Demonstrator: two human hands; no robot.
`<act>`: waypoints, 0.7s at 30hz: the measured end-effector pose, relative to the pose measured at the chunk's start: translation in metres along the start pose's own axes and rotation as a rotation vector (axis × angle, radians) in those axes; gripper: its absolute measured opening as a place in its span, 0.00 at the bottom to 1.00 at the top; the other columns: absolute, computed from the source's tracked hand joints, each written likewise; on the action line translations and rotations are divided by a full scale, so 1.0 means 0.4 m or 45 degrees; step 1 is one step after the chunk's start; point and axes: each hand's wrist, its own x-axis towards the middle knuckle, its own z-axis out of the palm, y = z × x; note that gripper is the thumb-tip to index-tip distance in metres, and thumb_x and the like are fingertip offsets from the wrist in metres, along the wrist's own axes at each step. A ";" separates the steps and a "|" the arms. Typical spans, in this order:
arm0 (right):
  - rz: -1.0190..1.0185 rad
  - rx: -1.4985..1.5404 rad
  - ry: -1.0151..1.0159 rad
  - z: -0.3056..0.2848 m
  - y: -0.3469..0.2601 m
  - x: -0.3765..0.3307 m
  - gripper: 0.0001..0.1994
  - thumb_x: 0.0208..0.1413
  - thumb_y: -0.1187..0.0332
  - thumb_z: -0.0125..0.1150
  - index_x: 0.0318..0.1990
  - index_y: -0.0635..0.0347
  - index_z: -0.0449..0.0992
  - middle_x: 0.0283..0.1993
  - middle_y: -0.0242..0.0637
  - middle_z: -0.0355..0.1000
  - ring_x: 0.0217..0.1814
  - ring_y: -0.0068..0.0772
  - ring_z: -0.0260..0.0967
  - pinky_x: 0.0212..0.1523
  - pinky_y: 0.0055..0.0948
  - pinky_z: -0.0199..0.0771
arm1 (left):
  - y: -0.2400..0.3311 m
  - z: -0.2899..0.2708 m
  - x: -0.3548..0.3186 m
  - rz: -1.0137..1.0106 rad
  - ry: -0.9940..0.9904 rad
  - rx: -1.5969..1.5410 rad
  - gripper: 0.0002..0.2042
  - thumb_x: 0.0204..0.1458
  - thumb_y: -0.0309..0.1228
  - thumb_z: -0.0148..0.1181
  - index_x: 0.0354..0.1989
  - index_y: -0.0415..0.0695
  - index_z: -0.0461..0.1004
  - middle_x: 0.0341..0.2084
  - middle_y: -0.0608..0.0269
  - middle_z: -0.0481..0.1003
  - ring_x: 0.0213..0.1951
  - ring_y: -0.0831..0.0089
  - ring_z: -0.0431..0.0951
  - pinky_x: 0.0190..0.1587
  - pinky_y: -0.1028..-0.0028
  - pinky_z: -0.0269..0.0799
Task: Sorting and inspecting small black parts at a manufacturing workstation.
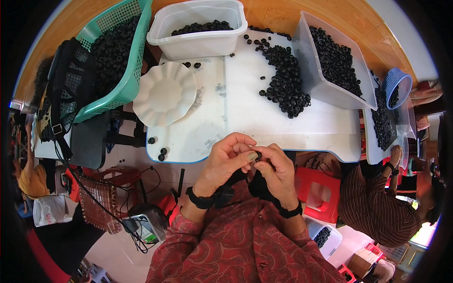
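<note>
Pinched a small black piece (pixel 258 156) between the fingers of both hands (pixel 225 162), close together at the white tabletop's (pixel 250 108) near edge, facing a heap of black beads (pixel 285 80).

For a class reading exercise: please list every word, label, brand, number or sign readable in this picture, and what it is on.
Nothing I can quote reliably:
Grey print on the white table covering: too small and blurred to read.
Red lettering on the white plastic bag, far left: too blurred to quote.
Black piece held in the fingers: no lettering visible.
</note>
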 end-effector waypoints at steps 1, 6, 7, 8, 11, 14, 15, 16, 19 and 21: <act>-0.007 -0.034 0.009 0.004 -0.001 0.000 0.14 0.57 0.72 0.61 0.51 0.63 0.75 0.32 0.34 0.66 0.31 0.25 0.64 0.32 0.23 0.65 | -0.002 0.000 -0.001 0.012 0.009 0.005 0.11 0.58 0.24 0.59 0.48 0.39 0.71 0.30 0.67 0.77 0.28 0.84 0.75 0.29 0.84 0.72; -0.008 -0.023 0.059 0.011 0.010 -0.007 0.12 0.58 0.70 0.61 0.48 0.63 0.73 0.33 0.34 0.66 0.31 0.27 0.64 0.33 0.26 0.66 | -0.009 0.011 -0.018 0.137 -0.093 -0.060 0.20 0.53 0.20 0.63 0.55 0.38 0.70 0.34 0.67 0.74 0.32 0.83 0.73 0.35 0.82 0.73; 0.022 -0.014 0.067 0.011 0.011 -0.009 0.12 0.58 0.70 0.61 0.48 0.63 0.73 0.33 0.35 0.67 0.31 0.27 0.65 0.33 0.25 0.66 | -0.005 0.013 -0.021 0.154 -0.134 -0.052 0.23 0.51 0.19 0.64 0.57 0.38 0.70 0.35 0.67 0.74 0.34 0.83 0.73 0.37 0.82 0.74; 0.053 -0.005 0.075 0.012 0.012 -0.011 0.12 0.59 0.70 0.61 0.48 0.63 0.73 0.34 0.35 0.68 0.31 0.26 0.66 0.33 0.25 0.67 | -0.007 0.013 -0.019 0.232 -0.146 0.005 0.25 0.49 0.18 0.66 0.58 0.38 0.69 0.36 0.67 0.73 0.35 0.83 0.72 0.39 0.82 0.73; 0.090 0.026 0.091 0.017 0.007 -0.015 0.11 0.59 0.71 0.60 0.48 0.64 0.73 0.36 0.37 0.72 0.32 0.25 0.68 0.33 0.23 0.69 | -0.017 0.014 -0.014 0.394 -0.148 0.141 0.31 0.43 0.16 0.70 0.60 0.38 0.69 0.38 0.67 0.73 0.40 0.82 0.69 0.45 0.81 0.71; 0.066 0.077 0.072 0.024 0.003 -0.015 0.11 0.59 0.74 0.59 0.49 0.66 0.72 0.39 0.40 0.74 0.34 0.25 0.71 0.35 0.22 0.72 | -0.011 0.028 -0.016 0.372 -0.102 0.188 0.33 0.40 0.18 0.72 0.59 0.38 0.69 0.44 0.63 0.73 0.44 0.79 0.69 0.49 0.80 0.69; 0.053 0.097 0.061 0.027 0.003 -0.015 0.11 0.59 0.75 0.59 0.49 0.66 0.72 0.40 0.41 0.75 0.34 0.24 0.72 0.35 0.21 0.72 | -0.010 0.032 -0.018 0.337 -0.096 0.189 0.34 0.39 0.19 0.73 0.59 0.37 0.69 0.47 0.60 0.74 0.47 0.77 0.70 0.52 0.77 0.69; 0.025 0.077 0.075 0.030 0.001 -0.016 0.11 0.59 0.75 0.59 0.49 0.67 0.72 0.40 0.41 0.75 0.35 0.25 0.73 0.36 0.21 0.73 | -0.010 0.034 -0.019 0.301 -0.090 0.190 0.35 0.38 0.21 0.74 0.59 0.36 0.69 0.51 0.57 0.74 0.49 0.74 0.72 0.54 0.75 0.69; -0.028 0.044 0.098 0.036 -0.005 -0.016 0.11 0.59 0.77 0.59 0.49 0.68 0.72 0.40 0.41 0.75 0.36 0.25 0.74 0.37 0.21 0.73 | -0.017 0.032 -0.018 0.325 -0.107 0.138 0.34 0.38 0.21 0.74 0.59 0.36 0.69 0.54 0.53 0.73 0.52 0.72 0.72 0.55 0.74 0.69; -0.025 0.053 0.094 0.035 -0.010 -0.016 0.12 0.58 0.77 0.59 0.49 0.68 0.72 0.39 0.40 0.75 0.37 0.26 0.74 0.38 0.22 0.73 | -0.016 0.028 -0.020 0.343 -0.104 0.205 0.34 0.38 0.21 0.74 0.59 0.36 0.70 0.52 0.53 0.74 0.50 0.72 0.73 0.53 0.74 0.70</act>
